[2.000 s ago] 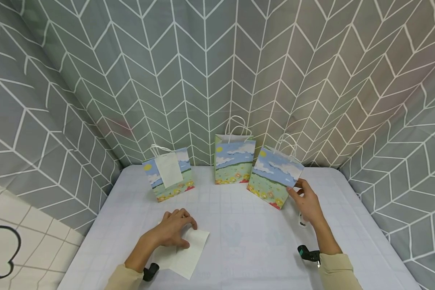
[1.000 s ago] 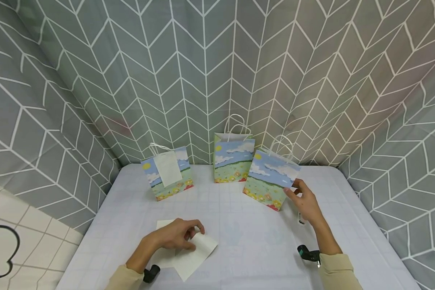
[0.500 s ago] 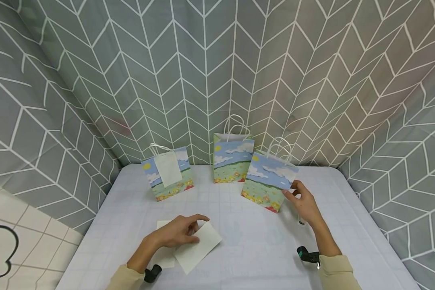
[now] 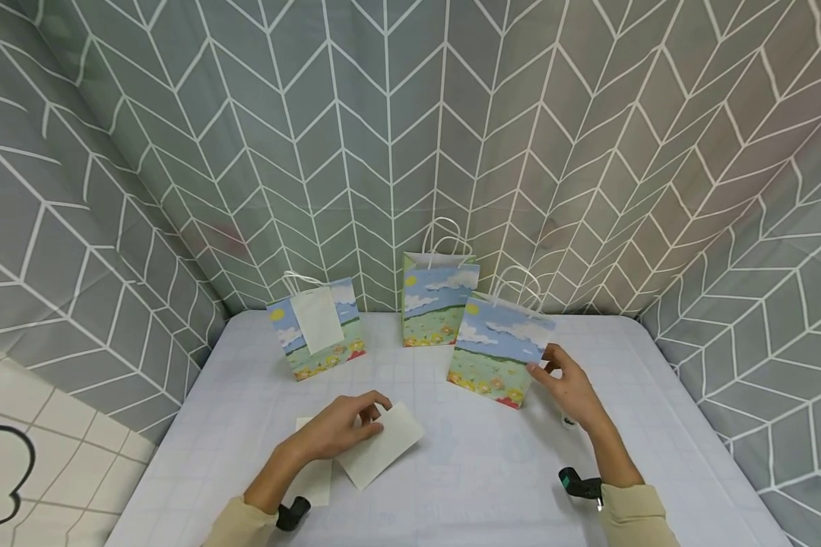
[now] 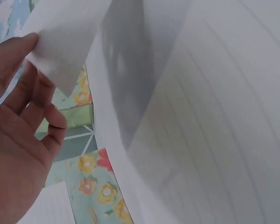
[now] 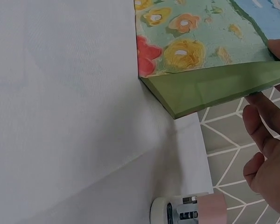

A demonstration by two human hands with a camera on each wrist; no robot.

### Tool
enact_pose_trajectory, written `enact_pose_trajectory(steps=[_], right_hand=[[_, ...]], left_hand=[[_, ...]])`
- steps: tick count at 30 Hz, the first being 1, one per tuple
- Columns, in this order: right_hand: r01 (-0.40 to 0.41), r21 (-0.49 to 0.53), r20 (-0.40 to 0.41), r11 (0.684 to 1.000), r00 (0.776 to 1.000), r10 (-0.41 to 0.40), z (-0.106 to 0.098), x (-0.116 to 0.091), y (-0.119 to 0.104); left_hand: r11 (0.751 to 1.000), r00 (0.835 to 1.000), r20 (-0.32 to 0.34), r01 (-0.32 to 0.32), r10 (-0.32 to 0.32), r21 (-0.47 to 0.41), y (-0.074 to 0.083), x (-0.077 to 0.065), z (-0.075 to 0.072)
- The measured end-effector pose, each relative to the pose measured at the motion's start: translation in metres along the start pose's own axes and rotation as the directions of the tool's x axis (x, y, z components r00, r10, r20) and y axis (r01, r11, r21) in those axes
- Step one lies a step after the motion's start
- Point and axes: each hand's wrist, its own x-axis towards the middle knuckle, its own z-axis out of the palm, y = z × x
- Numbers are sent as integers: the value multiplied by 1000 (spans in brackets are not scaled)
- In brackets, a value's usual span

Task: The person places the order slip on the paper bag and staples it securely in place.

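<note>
My left hand (image 4: 345,427) pinches a blank-looking sheet of paper (image 4: 386,444) between thumb and finger, raised above the table. In the left wrist view this sheet (image 5: 67,42) hangs from the fingertips, other fingers loosely bent. A second sheet (image 4: 315,483), ruled with lines in the left wrist view (image 5: 210,140), lies flat under that hand. At the right, my right hand (image 4: 572,387) holds the side edge of a paper gift bag (image 4: 498,349) printed with sky and flowers. Its green side panel (image 6: 210,88) shows in the right wrist view, thumb on the front, fingers behind.
A matching gift bag (image 4: 440,304) stands at the back middle. Another (image 4: 350,334) stands back left, with a white paper (image 4: 318,319) on its front. A small white-and-pink object with a metal part (image 6: 189,210) sits by the right hand. Patterned curtain (image 4: 383,137) surrounds the table.
My left hand has lifted the upper sheet and shifted it right and away from me, uncovering more of the lower sheet. My right hand has drawn the right bag left and nearer, turning it slightly.
</note>
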Motion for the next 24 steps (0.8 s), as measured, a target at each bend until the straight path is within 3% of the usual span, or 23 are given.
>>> enact_pose_trajectory(steps=[7,18,24], right_hand=[[20,-6,8,1000,1000,-20,6,1,-3],[52,20,39,998,998,-53,15,1,-12],[51,21,54,998,997,-52,21,3,-18]], left_hand=[[1000,996,-86,-28,27,-9,9,8,1],[999,988,-151,-40,42,14,21,20,3],[998,973,-226,-31,41,45,28,27,4]])
